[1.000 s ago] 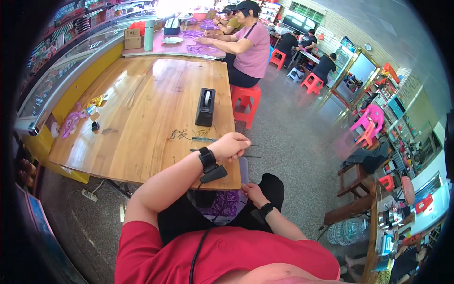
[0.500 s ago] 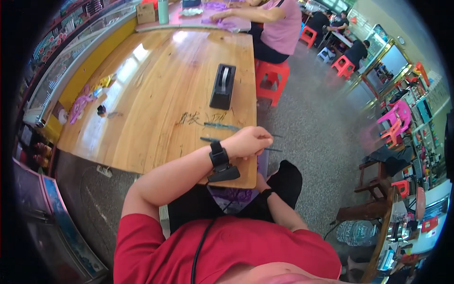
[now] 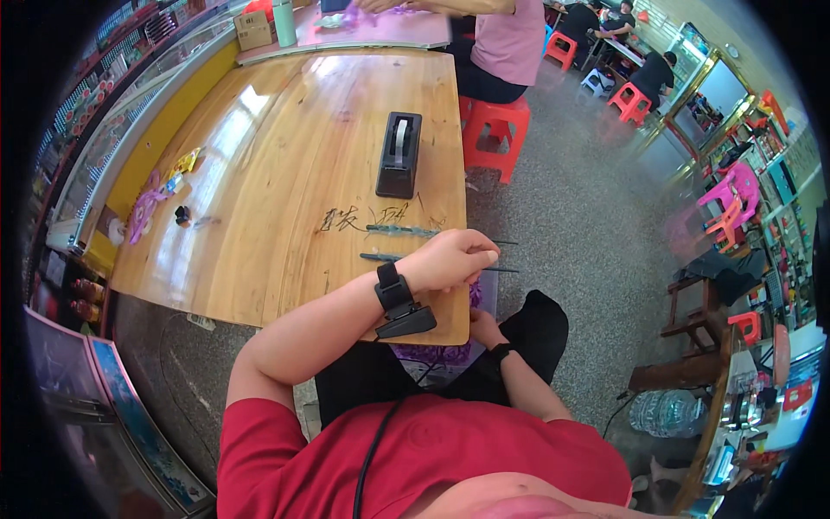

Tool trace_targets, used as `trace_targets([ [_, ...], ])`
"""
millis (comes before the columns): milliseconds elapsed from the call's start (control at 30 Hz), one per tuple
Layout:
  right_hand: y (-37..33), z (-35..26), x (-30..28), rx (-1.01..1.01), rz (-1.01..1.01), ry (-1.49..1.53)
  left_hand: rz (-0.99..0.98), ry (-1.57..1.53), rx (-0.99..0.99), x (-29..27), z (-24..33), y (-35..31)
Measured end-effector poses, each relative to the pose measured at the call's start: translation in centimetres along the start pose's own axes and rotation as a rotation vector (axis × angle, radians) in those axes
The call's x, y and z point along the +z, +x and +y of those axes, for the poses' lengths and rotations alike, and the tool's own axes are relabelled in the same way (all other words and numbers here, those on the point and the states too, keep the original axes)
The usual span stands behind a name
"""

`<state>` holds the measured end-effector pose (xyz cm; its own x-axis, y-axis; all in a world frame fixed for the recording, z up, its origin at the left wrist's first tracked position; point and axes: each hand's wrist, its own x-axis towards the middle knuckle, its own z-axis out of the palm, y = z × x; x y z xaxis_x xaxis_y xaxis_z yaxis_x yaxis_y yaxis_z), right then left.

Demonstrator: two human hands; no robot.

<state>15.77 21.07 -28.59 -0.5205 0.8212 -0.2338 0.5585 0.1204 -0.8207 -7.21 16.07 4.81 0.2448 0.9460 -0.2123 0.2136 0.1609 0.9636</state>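
Observation:
My left hand [image 3: 454, 259] is over the table's right edge, its thumb and fingers pressed together; what lies between them is hidden. Two thin dark green sticks lie beside it: the far stick [image 3: 389, 230], with shiny clear wrapping, and the near stick [image 3: 377, 257]. Both pass beneath or behind this hand and jut past the table edge. Below that edge, my right hand [image 3: 488, 331] is next to purple shredded-looking material [image 3: 437, 353] under the table. Its fingers are mostly hidden. A black tape dispenser [image 3: 398, 169] stands beyond the sticks.
The wooden table [image 3: 285, 156] has purple and yellow scraps [image 3: 151, 203] on its left side. Beyond it, a person in pink [image 3: 506, 48] sits on a red stool [image 3: 494, 138] at a pink table. A wooden stool [image 3: 692, 303] stands at the right.
The view has shifted slightly, moving the table a little leftward in the picture. My left hand stays over the sticks; my right hand shows slightly more below the edge.

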Motion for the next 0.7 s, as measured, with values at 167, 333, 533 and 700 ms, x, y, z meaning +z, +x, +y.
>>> trace_targets([
  [167,-0.1,1.1,0.1,0.019,0.015,-0.026,0.029,-0.011,0.022,-0.1,-0.8,0.2],
  [333,-0.2,2.3,-0.6,0.096,0.027,-0.078,0.043,0.008,0.034,-0.6,-1.0,0.3],
  [533,-0.2,0.1,-1.3,0.144,-0.001,0.005,0.115,0.03,0.111,-0.4,-1.4,0.4],
  [700,5.3,-1.8,-4.3,-0.06,0.152,-0.048,0.049,0.055,0.149,-0.5,-0.6,0.5],
])
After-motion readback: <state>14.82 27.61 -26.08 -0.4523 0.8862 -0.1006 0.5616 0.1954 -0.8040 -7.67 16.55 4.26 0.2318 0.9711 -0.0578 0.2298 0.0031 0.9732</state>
